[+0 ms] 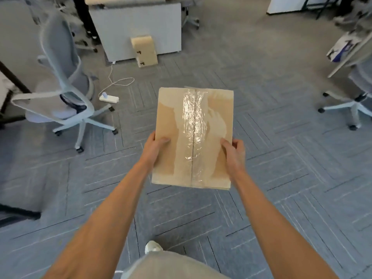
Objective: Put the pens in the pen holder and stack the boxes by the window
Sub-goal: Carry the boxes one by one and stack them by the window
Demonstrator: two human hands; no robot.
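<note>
Both hands grasp one box: left hand (156, 147) on its left edge, thumb on top and fingers hidden below; right hand (234, 151) mirrored on the right edge. I read this as a carry. Box (193, 137) is flat brown cardboard, held level over the carpet (281, 158) and clear of it, its long axis pointing away from me. Clear tape (194, 121) runs down the centre seam, crinkled and shiny.

Nearest the camera: my knee and a white shoe (153, 246), mid-step by the look of it.

Further out: office chair (60, 93) to the left, with a power strip (109, 98) and its cord on the carpet just beyond. Second chair (350, 105) at the right edge. Far back, two more boxes (144, 51), stacked, lean against a white cabinet (136, 31).

No window, pens or pen holder in view, so I cannot say where the stack belongs.

Notes for the step:
- Keep both grips symmetric and the box level; the thumbs sit near the close end, so the far end may dip.
- Keep pads off the tape, likely slick.
- Route between the chairs, clear of the cord.
- Set it down square, edges aligned, before letting go.
</note>
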